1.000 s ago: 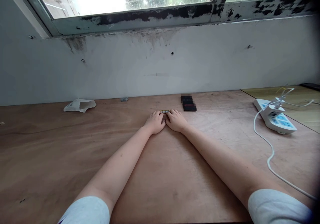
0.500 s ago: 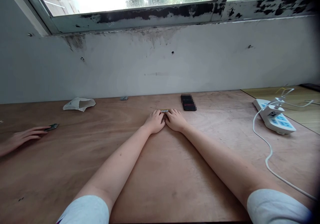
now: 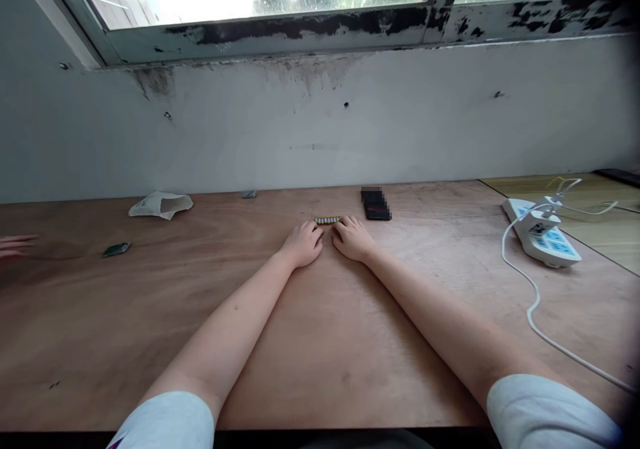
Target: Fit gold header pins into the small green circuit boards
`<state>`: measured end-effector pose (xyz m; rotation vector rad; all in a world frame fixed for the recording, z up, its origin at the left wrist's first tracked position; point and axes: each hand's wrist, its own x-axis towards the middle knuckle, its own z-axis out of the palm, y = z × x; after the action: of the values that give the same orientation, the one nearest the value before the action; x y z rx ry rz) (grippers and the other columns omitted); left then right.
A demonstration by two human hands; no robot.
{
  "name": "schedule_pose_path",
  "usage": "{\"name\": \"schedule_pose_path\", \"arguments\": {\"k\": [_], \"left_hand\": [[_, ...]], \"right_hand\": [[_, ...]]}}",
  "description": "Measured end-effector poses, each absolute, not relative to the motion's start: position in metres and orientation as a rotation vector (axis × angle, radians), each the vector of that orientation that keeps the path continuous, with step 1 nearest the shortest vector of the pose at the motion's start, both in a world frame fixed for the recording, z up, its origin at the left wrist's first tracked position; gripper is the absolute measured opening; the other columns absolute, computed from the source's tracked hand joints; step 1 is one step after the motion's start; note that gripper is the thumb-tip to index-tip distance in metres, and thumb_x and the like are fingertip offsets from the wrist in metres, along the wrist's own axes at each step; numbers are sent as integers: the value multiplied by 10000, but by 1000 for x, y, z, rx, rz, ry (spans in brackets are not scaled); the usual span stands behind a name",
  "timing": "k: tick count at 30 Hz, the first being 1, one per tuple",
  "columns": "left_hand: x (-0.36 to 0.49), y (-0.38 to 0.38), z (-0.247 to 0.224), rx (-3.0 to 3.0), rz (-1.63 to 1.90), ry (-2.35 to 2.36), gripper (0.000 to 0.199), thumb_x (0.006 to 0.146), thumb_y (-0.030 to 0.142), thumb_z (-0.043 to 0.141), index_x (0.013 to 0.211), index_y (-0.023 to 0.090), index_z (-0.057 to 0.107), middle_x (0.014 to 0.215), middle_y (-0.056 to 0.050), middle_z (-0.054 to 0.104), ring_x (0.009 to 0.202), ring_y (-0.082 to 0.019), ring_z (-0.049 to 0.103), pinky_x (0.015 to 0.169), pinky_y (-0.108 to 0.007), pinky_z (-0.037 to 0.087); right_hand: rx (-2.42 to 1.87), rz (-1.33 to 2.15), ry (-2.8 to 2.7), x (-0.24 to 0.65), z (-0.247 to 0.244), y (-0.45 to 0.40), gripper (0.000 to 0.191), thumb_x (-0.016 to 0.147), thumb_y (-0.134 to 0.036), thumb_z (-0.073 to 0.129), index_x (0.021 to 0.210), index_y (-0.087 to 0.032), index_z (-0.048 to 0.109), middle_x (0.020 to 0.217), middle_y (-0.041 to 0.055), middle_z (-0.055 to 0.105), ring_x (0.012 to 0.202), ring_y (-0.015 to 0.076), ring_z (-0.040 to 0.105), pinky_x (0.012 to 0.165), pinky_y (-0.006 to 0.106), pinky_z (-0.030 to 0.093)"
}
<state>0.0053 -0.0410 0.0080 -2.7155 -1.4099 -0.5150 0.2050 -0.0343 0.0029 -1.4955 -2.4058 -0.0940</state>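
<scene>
A short row of small yellow-and-silver pieces (image 3: 327,221), possibly batteries standing side by side, lies on the wooden table. My left hand (image 3: 302,243) rests palm down just below the row's left end, fingers bent and slightly apart, with nothing visible in it. At the other end, my right hand (image 3: 353,239) lies palm down, its fingertips by the last pieces and its thumb pointing inward. Whether those fingertips touch the row I cannot tell. Beyond my right hand is a stack of dark flat packs (image 3: 375,204), partly pixelated.
A white power strip (image 3: 545,235) with plugs and a long white cable (image 3: 535,302) occupies the right side. Crumpled white paper (image 3: 150,204), a small grey piece (image 3: 249,195) and a dark green flat piece (image 3: 117,249) lie leftward. Another person's hand (image 3: 15,246) shows at the left edge.
My left hand has drawn back to the left, uncovering more of the row. My right hand has barely moved. The other person's hand has let go of the green piece and withdrawn leftward.
</scene>
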Motion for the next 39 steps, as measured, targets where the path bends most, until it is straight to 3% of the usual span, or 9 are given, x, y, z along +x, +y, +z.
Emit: {"name": "schedule_pose_path", "arguments": {"k": [7,14,17,21,25,30,35,39], "left_hand": [[-127,-51,12,-2472,-360,-1736,380,941,284,390,1186,203,670,1187,-117,608,1125,-270,548,1004,-406,429],[-307,-75,17,-1663,75,-2290,445,912,359,358,1180,144,641,1215,-179,592,1145,-346,512,915,-438,430],[-347,-85,20,-1305,85,-2469,510,902,399,338,1260,116,567,1299,-208,549,1183,-349,471,897,-441,419],[-372,-92,25,-1057,-26,-2667,661,885,511,291,1384,106,446,1462,-249,429,1270,-393,400,902,-488,398],[-383,-91,27,-1078,15,-2825,712,847,535,284,1461,190,387,1598,-175,288,1343,-429,345,916,-511,378],[-380,-87,27,-1005,-12,-2856,720,829,529,240,1420,158,419,1486,-205,439,1216,-386,461,907,-504,369],[-379,-87,24,-974,88,-2784,623,856,486,231,1308,180,531,1417,-184,486,1210,-345,455,872,-418,397],[-373,-87,22,-1036,114,-2699,576,880,463,263,1270,177,574,1343,-190,531,1151,-350,484,856,-440,407]], "right_hand": [[-1489,-118,-2410,206,3,-35,271,993,-319,425,1108,-171,621,1186,124,559,1129,249,465,986,338,354],[-1517,-118,-2406,206,3,-33,301,997,-336,408,1102,-173,638,1169,130,575,1117,254,480,968,342,359],[-1680,-150,-2267,207,0,-29,301,979,-319,413,1096,-167,645,1150,145,582,1098,270,490,929,351,371],[-1897,-144,-2049,208,-4,-23,303,953,-305,431,1121,-159,636,1156,167,581,1068,290,503,880,373,379],[-1790,-135,-2103,207,-6,-21,350,940,-293,448,1239,-193,599,1204,150,578,1121,292,487,898,377,374],[-1762,-104,-2142,207,-5,-21,432,939,-290,441,1354,-225,543,1270,144,556,1172,300,458,937,396,361],[-1780,-78,-2150,206,-1,-23,408,941,-285,435,1324,-212,557,1267,151,559,1173,300,457,928,399,366],[-1764,-93,-2146,205,0,-23,369,931,-275,448,1269,-203,578,1235,149,570,1157,301,464,915,400,369]]}}
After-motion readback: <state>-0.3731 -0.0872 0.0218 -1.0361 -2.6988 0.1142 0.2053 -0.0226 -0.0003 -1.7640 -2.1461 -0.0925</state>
